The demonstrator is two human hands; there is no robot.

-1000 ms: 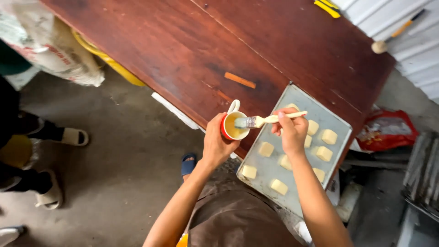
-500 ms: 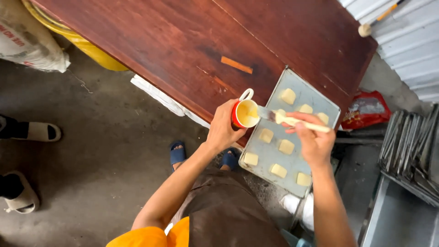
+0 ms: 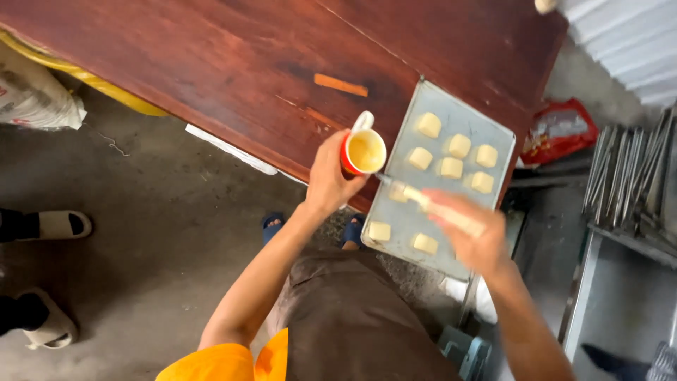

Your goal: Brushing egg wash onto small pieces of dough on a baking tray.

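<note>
The person wore a brown apron (image 3: 352,324) over an orange short-sleeved shirt (image 3: 211,363), with blue sandals (image 3: 271,224) at twelve o'clock.

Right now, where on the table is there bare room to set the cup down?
The wooden table is bare left of the cup, up to the orange strip. The baking tray is crowded with dough pieces; the right hand holds a brush over it. The left hand holds the cup.

An orange strip (image 3: 340,85) lies on the dark wooden table (image 3: 211,56). Below the table's left end sit a yellow tub (image 3: 106,90) and sack (image 3: 32,95); right of it, a red bag (image 3: 560,130).
</note>
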